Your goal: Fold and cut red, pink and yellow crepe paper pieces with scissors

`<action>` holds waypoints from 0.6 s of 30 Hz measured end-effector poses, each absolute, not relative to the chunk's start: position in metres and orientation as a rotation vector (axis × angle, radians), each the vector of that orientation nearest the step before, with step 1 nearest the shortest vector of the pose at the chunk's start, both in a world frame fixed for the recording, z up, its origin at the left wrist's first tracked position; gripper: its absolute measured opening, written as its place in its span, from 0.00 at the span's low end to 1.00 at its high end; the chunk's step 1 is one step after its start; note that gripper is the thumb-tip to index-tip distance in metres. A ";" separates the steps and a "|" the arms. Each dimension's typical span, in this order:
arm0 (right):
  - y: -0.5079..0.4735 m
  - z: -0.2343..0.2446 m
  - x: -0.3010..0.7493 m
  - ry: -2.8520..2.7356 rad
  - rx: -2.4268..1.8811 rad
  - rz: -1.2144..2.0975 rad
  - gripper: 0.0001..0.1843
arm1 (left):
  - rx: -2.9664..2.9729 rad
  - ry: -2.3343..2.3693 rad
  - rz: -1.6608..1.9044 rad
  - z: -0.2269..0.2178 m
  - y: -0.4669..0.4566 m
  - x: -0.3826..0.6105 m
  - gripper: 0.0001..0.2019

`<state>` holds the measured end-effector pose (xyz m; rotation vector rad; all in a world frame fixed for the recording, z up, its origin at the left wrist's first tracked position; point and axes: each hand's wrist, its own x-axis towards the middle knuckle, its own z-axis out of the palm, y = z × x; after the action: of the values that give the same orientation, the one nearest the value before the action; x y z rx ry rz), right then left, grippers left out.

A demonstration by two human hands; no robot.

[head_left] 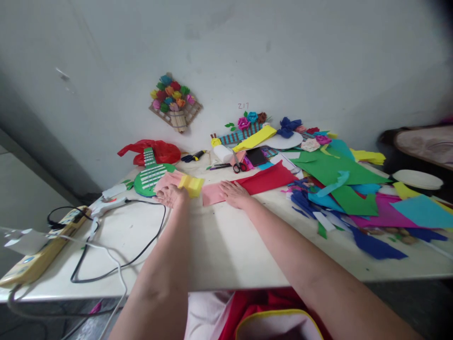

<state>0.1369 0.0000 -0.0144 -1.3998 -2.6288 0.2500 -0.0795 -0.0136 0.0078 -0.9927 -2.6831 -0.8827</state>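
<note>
My left hand [171, 194] has its fingers bent at the near edge of a light pink piece of paper [170, 179] and seems to grip it. A yellow piece of paper [191, 185] lies against that pink piece, and both partly cover a green guitar-shaped craft [145, 182] with white strips. To the right, my right hand [235, 193] rests with fingers stretched out on a pink paper strip [211, 194]. Beside its fingers, a long red sheet of crepe paper [271, 180] extends to the right.
Scissors [239, 163], pliers [194, 156] and a red plastic bag [163, 152] lie at the back. Leftward are a glue gun [106, 205], its looping cord and a power strip [46, 245]. Coloured paper scraps [339, 189] cover the right side. A flower craft [173, 101] hangs on the wall.
</note>
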 end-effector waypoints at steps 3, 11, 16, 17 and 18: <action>0.000 -0.015 0.137 -2.626 -1.399 0.240 0.31 | -1.013 -2.713 -0.814 0.003 -0.009 -0.088 0.14; -0.002 -0.011 0.138 -2.594 -1.417 0.220 0.32 | -1.100 -2.602 -0.739 0.013 -0.008 -0.084 0.17; -0.001 -0.009 0.138 -2.568 -1.403 0.187 0.32 | -1.097 -2.649 -0.717 0.008 -0.007 -0.085 0.25; -0.001 -0.009 0.138 -2.567 -1.400 0.185 0.32 | -1.105 -2.659 -0.724 0.006 -0.006 -0.086 0.23; -0.001 -0.009 0.138 -2.566 -1.396 0.182 0.32 | -1.120 -2.658 -0.746 0.004 -0.005 -0.087 0.21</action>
<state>0.1383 -0.0015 -0.0091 -1.3960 -2.5658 0.1824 -0.0872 -0.0049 0.0043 -1.1205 -2.6576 -0.7456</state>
